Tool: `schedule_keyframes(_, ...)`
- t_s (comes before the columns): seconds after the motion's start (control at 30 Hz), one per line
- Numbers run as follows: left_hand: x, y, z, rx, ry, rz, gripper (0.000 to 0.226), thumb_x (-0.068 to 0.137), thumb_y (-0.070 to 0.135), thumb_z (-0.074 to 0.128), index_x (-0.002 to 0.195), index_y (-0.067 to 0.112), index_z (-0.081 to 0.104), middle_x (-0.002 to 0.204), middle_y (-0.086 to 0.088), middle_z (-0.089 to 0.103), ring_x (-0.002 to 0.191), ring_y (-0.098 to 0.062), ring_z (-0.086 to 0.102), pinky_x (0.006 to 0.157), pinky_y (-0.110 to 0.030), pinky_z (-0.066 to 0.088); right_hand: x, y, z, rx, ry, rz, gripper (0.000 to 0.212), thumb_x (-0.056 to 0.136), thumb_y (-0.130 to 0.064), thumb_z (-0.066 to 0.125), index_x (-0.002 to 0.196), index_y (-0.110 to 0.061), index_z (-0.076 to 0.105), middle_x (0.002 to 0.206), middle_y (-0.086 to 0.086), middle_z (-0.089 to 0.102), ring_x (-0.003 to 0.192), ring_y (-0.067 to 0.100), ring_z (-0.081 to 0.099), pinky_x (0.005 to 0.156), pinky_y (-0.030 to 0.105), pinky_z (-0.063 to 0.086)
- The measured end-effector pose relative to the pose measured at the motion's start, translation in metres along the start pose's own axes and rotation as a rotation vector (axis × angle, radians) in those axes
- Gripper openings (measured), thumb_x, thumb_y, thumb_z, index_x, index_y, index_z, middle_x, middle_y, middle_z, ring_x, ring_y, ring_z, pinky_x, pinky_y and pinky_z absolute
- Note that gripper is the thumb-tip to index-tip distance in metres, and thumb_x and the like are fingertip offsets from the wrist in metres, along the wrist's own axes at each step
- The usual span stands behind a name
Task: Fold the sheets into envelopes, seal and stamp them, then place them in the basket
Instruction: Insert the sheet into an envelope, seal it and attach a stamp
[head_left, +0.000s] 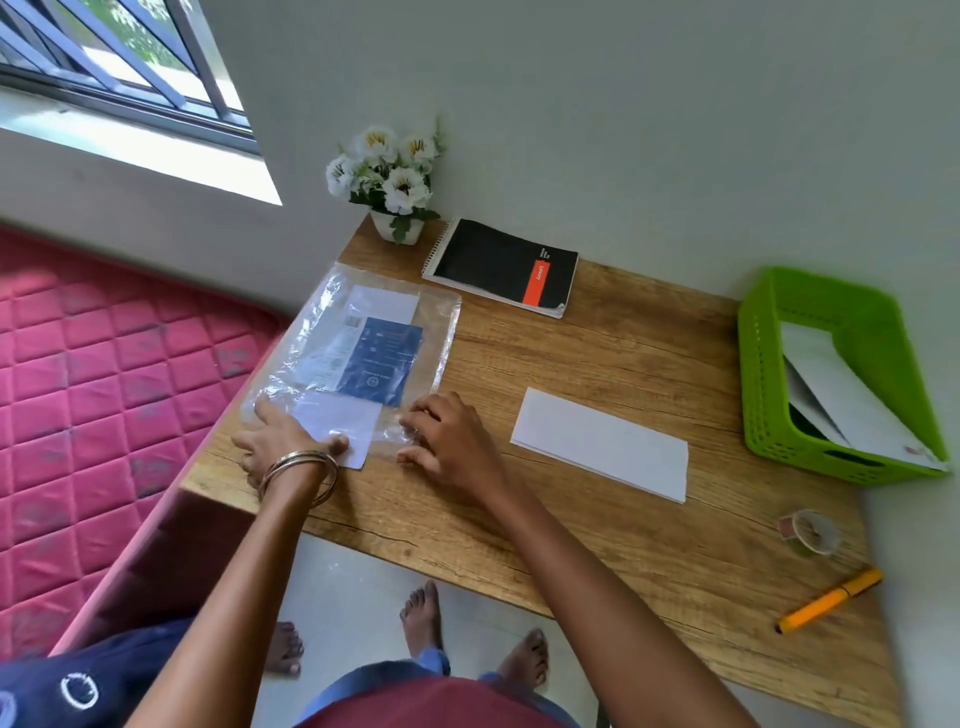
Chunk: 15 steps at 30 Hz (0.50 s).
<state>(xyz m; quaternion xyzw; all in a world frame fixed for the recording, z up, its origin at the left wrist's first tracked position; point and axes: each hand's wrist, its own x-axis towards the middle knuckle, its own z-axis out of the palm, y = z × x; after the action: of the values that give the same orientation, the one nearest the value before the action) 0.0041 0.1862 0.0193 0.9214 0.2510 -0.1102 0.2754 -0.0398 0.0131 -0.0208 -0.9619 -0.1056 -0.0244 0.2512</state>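
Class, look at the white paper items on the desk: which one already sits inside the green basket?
The envelope leaning in the green basket; the folded sheet lies flat on the desk.

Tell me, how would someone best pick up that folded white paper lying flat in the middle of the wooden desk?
Probably by a long edge. The folded white paper lies flat on the wooden desk, so slide fingertips under its near long edge from the person's side, thumb on top, and pinch. Bare desk lies beside that edge, and the right hand is nearest.
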Motion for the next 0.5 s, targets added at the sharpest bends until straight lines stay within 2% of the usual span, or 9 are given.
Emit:
schedule_keyframes(0.17,0.004,-0.005,-0.004,0.063,0.031,0.007,0.094,0.069,0.016,0.080,0.143,0.021,0.022,0.133,-0.033,0.025,0.120,-0.049,0.030,0.093,-0.058,0.035,0.000,0.000,-0.001,0.002,-0.037,0.030,0.048,0.084,-0.035,0.067,0.124,-0.010,0.060,0.130,0.011,0.053,0.121,0.028,0.041,0.097,0.042,0.036)
schedule_keyframes(0.33,0.003,-0.005,-0.008,0.114,0.005,0.040,0.092,0.070,0.015,0.079,0.142,0.015,0.021,0.129,-0.032,0.039,0.121,-0.048,0.035,0.095,-0.056,0.034,-0.001,0.003,0.001,0.038,-0.027,0.053,0.048,0.083,-0.036,0.068,0.124,-0.012,0.060,0.132,0.008,0.053,0.121,0.026,0.041,0.096,0.041,0.036)
schedule_keyframes(0.43,0.005,0.000,-0.013,0.078,-0.067,0.013,0.096,0.064,0.013,0.082,0.140,0.012,0.023,0.133,-0.025,0.043,0.120,-0.047,0.041,0.098,-0.057,0.034,0.000,0.004,0.002,0.054,-0.020,0.070,0.046,0.083,-0.037,0.068,0.122,-0.014,0.061,0.130,0.006,0.053,0.119,0.024,0.041,0.095,0.041,0.037)
schedule_keyframes(0.5,0.011,-0.003,-0.017,0.007,-0.099,0.017,0.104,0.051,0.015,0.086,0.137,0.014,0.027,0.132,-0.019,0.047,0.116,-0.045,0.047,0.098,-0.057,0.037,0.001,0.006,0.003,0.084,-0.007,0.074,0.044,0.084,-0.039,0.067,0.120,-0.015,0.062,0.129,0.004,0.054,0.117,0.024,0.042,0.094,0.042,0.037)
